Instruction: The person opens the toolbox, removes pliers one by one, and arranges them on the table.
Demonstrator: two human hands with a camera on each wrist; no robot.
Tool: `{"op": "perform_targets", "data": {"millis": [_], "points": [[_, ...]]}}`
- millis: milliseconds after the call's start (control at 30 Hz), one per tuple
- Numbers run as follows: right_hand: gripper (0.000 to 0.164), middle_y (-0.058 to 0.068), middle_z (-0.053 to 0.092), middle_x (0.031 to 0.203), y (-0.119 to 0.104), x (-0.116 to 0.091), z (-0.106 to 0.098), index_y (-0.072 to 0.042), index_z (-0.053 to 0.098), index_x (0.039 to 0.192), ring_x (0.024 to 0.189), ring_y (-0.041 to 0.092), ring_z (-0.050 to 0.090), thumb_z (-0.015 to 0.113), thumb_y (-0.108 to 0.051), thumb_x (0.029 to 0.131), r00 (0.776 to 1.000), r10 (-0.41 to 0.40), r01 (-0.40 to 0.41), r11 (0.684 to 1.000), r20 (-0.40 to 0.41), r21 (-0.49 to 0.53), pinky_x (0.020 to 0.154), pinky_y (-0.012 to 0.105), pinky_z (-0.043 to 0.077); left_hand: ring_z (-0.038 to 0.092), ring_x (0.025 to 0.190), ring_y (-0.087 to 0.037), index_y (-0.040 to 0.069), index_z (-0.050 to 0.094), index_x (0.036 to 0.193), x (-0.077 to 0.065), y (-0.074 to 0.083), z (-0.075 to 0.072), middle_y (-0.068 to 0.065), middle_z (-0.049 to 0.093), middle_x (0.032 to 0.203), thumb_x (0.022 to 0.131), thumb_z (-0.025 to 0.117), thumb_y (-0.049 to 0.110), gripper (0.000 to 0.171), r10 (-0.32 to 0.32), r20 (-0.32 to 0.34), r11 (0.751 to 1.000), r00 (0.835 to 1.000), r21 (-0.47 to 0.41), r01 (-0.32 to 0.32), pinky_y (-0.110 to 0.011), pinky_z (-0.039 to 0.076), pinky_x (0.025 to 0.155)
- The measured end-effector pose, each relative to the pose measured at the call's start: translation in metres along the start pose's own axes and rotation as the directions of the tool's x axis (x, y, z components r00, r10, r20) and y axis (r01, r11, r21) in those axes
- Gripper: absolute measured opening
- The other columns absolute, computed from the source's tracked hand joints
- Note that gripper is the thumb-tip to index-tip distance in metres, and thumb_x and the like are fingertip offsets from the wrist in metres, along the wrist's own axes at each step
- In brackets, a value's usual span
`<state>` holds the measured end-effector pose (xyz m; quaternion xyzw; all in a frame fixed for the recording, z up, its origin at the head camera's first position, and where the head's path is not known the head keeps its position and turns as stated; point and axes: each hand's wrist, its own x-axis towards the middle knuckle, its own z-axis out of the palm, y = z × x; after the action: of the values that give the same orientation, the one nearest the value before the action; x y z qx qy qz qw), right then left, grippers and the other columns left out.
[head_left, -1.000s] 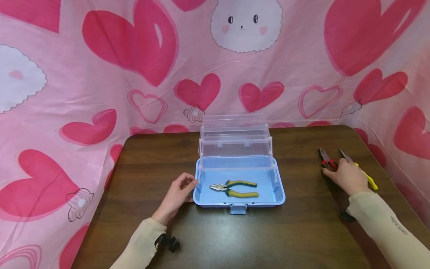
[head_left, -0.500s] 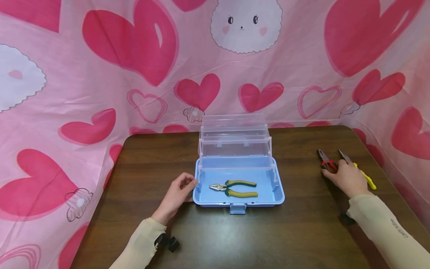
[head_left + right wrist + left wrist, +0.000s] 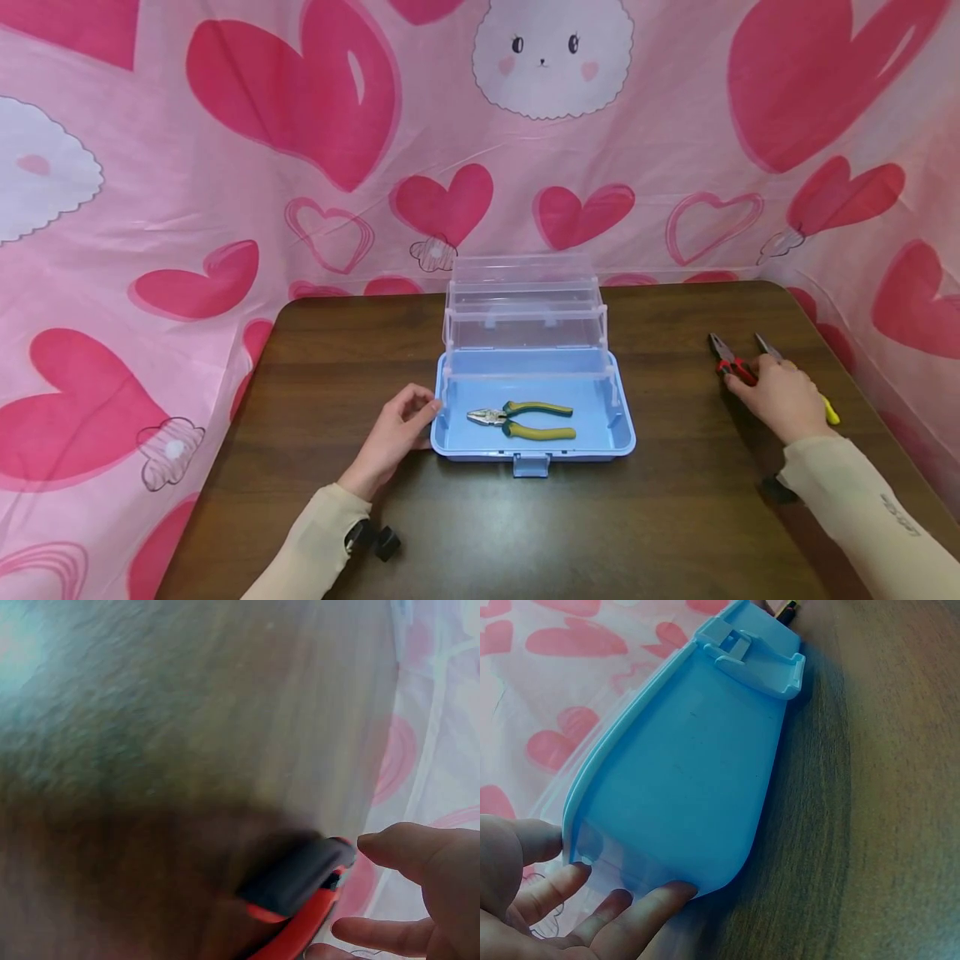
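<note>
In the head view, my left hand [image 3: 393, 433] is at the left end of a light blue toolbox [image 3: 442, 450]. The left wrist view has its thumb at the rim and its fingertips against the end wall. Combination pliers with green and yellow handles [image 3: 540, 434] lie inside the box. At the right, my right hand [image 3: 787, 400] is over two pairs of pliers, partly hiding both: red-and-black pliers [image 3: 723, 350] and yellow-handled pliers [image 3: 831, 412]. In the right wrist view, the thumb is right by a red-and-black handle [image 3: 300, 877], with a gap between thumb and fingers.
The toolbox's clear lid and trays [image 3: 525, 325] stand raised behind its base, and its front latch [image 3: 531, 465] hangs down. Everything rests on a dark wooden table [image 3: 600, 533]. Pink heart-patterned cloth [image 3: 442, 108] hangs behind and on both sides.
My right hand has shifted slightly right and now covers more of the yellow handle. The pliers, the toolbox and my left hand look unchanged.
</note>
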<state>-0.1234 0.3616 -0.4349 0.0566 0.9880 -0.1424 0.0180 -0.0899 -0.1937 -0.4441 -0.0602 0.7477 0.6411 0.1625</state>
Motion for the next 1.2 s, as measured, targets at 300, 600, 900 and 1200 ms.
{"op": "perform_targets", "data": {"millis": [300,600,900,1200], "points": [[0.05,0.038,0.062,0.108,-0.019,-0.001,-0.01,0.011,0.06,0.115,0.084,0.051,0.061,0.065,-0.036,0.099,0.999,-0.041,0.041,0.999,-0.014,0.024,0.069,0.067,0.05,0.065,0.091,-0.025,0.003,0.061,0.119,0.001,-0.001,0.0,-0.016,0.06,0.109,0.104,0.066,0.019,0.022,0.01,-0.001,1.0,1.0,0.002,-0.01,-0.04,0.065,0.076],[0.045,0.034,0.064,0.094,-0.044,-0.002,-0.015,0.014,0.062,0.113,0.078,0.044,0.062,0.067,-0.029,0.099,0.99,-0.142,0.142,0.99,-0.018,0.012,0.069,0.064,0.053,0.066,0.09,-0.025,0.003,0.061,0.119,0.0,-0.001,0.0,-0.016,0.061,0.11,0.104,0.066,0.019,0.022,0.012,-0.002,1.0,1.0,-0.003,-0.012,-0.039,0.065,0.075],[0.049,0.037,0.063,0.119,-0.079,-0.015,-0.022,0.012,0.061,0.124,0.101,0.052,0.063,0.067,-0.03,0.1,0.984,-0.177,0.174,0.982,0.037,0.077,0.088,0.07,0.052,0.066,0.091,-0.025,0.003,0.06,0.12,0.0,-0.002,-0.001,-0.016,0.061,0.11,0.104,0.066,0.018,0.022,0.016,0.007,1.0,1.0,-0.005,-0.016,-0.04,0.065,0.076],[0.048,0.032,0.066,0.12,-0.117,-0.023,-0.027,0.005,0.063,0.125,0.103,0.048,0.064,0.072,-0.033,0.098,0.967,-0.244,0.237,0.967,0.069,0.094,0.087,0.067,0.054,0.066,0.09,-0.025,0.004,0.061,0.119,0.0,-0.003,0.0,-0.018,0.061,0.11,0.104,0.066,0.018,0.022,0.012,0.007,1.0,1.0,-0.009,-0.012,-0.04,0.065,0.076]]}}
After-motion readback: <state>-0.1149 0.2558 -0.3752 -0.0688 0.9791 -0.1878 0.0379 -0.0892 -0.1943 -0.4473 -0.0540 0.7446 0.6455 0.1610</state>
